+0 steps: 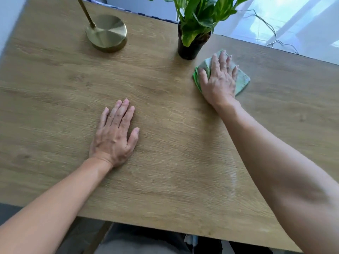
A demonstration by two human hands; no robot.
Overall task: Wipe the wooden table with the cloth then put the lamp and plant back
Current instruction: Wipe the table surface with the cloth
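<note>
Wiping step: right hand point(219, 77) pressing flat, fingers spread, on folded green cloth point(242, 79) at far right of counter point(165, 162). Cloth lying under palm, touching or just beside plant point(192, 46) pot. Best keeping palm flat, even pressure, sweeping with grain, steering clear of pot to avoid tipping it. Left hand point(114, 132) resting flat, empty, bracing mid-counter. Lamp point(106, 33) standing at far left, well apart from cloth.

— Where's the cloth point(242, 79)?
— Green, folded, flat on the wooden table point(165, 143), just right of the plant point(192, 46).
— And the lamp point(107, 33)?
— Brass base, far left, upright; plant's in a black pot.
</note>
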